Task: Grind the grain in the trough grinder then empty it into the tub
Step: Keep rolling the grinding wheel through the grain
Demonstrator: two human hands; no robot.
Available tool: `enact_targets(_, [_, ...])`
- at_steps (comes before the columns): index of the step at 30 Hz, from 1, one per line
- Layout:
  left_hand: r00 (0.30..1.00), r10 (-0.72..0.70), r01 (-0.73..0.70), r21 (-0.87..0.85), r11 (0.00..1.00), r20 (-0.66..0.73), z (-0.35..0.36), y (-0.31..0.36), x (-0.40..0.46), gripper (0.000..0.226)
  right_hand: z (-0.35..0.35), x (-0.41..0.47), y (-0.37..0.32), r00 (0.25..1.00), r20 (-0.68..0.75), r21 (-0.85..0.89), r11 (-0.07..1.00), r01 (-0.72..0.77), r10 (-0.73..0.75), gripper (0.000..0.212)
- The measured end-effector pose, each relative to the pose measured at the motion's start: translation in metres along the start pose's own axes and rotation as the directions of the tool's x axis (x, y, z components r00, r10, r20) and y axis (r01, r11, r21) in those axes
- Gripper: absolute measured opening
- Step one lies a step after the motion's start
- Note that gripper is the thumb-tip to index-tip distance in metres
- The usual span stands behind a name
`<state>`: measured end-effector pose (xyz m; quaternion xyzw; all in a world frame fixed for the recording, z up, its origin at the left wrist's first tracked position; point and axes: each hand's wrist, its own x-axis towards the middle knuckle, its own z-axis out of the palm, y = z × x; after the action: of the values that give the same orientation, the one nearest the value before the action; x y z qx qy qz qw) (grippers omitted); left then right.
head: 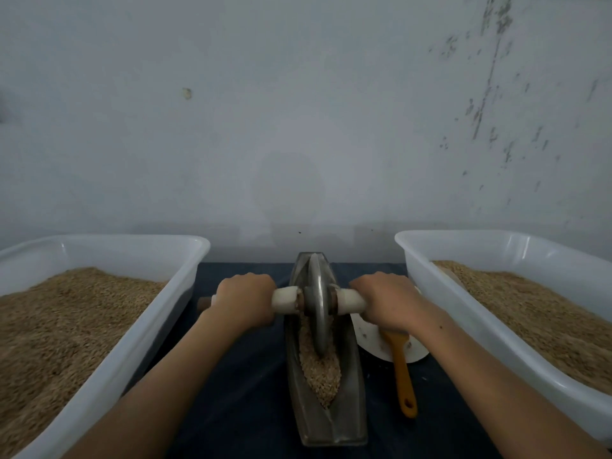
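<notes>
The trough grinder (326, 385), a long narrow metal boat-shaped vessel, lay lengthwise between the two forearms on a dark cloth (245, 409). Its grinding wheel (319, 309), a metal disc standing on edge, sat in the groove directly between the hands. Crushed grain (321, 369) filled the groove on the near side of the wheel, tapering to a point toward the near end of the trough. An axle handle (286, 301), wrapped in pale material, ran through the wheel hub to both sides. The left hand (243, 301) gripped the left end of the handle with fingers curled over it; a short stub of the handle protruded beyond its outer side. The right hand (385, 299) gripped the right end in the same overhand manner. Under the right wrist lay a white plate (371, 339), with an orange-handled brush (402, 369) resting across it, its handle pointing toward the person. Outboard of the left hand stood a white plastic tub (159, 313) holding grain. Outboard of the right hand stood a second white plastic tub (427, 286), also holding grain. A pale scuffed wall (298, 127) rose beyond both hands.
</notes>
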<state>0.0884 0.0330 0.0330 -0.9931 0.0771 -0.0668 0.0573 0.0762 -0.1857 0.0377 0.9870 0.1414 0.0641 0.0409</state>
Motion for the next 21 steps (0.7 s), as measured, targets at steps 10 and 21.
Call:
enact_targets(10, [0.998, 0.024, -0.026, 0.044, 0.999, 0.062, -0.004, 0.002, -0.002, 0.043, -0.006, 0.000, 0.003, 0.987, 0.158, 0.033, 0.999, 0.005, -0.011, 0.029])
enact_targets(21, [0.992, 0.020, -0.024, -0.032, 0.999, -0.123, 0.005, 0.001, 0.003, 0.024, 0.004, 0.001, 0.002, 1.000, -0.025, 0.025, 1.000, -0.001, 0.002, 0.019])
